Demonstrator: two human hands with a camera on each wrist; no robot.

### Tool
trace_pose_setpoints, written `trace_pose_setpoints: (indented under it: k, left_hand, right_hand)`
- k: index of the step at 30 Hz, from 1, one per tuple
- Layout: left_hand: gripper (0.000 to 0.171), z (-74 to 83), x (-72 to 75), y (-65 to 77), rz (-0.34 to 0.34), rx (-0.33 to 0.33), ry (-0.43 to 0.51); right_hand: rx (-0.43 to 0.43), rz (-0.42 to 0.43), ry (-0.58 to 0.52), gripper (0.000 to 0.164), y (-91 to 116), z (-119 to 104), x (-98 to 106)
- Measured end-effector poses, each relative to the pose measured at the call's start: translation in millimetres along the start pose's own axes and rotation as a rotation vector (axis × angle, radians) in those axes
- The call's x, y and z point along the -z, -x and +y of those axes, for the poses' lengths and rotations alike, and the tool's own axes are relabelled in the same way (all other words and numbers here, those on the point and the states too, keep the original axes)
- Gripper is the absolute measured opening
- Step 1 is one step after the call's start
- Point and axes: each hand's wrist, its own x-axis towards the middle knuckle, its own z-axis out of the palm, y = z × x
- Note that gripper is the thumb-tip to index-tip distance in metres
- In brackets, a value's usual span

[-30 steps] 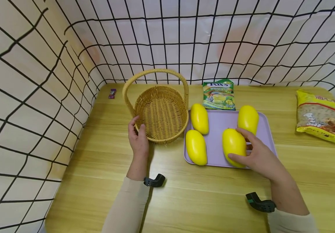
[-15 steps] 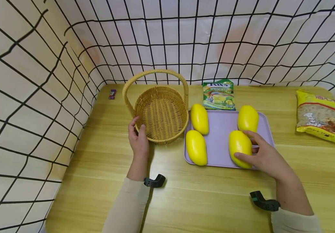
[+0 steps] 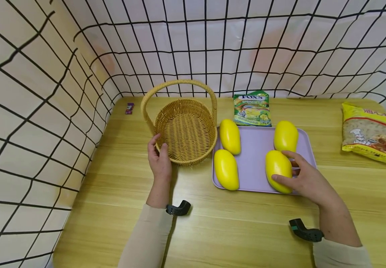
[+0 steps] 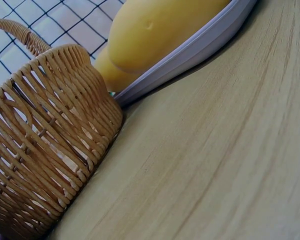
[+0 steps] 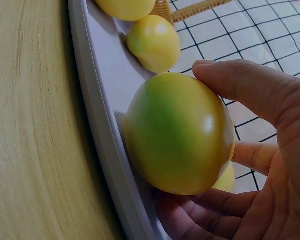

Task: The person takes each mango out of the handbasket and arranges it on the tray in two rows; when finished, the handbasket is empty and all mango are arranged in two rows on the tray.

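Note:
My left hand (image 3: 160, 162) grips the near-left rim of a round wicker basket (image 3: 187, 136) with a tall arched handle; nothing lies inside it. The left wrist view shows the woven side of the basket (image 4: 50, 135), but not the hand. On a lilac tray (image 3: 251, 163) to its right, my right hand (image 3: 305, 178) holds a yellow mango (image 3: 278, 171) at the near right, thumb on one side and fingers on the other. Up close, that mango (image 5: 177, 132) has a green patch. Three other mangoes share the tray: far left (image 3: 230, 137), near left (image 3: 226, 169) and far right (image 3: 285, 136).
Behind the tray lies a green Fox's candy bag (image 3: 252, 109). A yellow food packet (image 3: 371, 134) is at the far right, and a small purple wrapped sweet (image 3: 129, 108) at the back left. Black wire grid (image 3: 206, 50) walls the wooden table at the back and sides.
My right hand has moved to the right with the mango, slightly toward me, bringing it below the far-right one. The left hand and basket have stayed put.

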Motion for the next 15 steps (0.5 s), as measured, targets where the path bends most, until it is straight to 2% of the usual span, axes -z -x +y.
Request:
trace_pose_setpoints:
  k: [15]
  left_hand:
    - [0.040,0.6,-0.5,0.6,0.013,-0.011,-0.011]
  right_hand:
    - [-0.026,-0.021,-0.006,0.102,1.1,2.8,3.2]
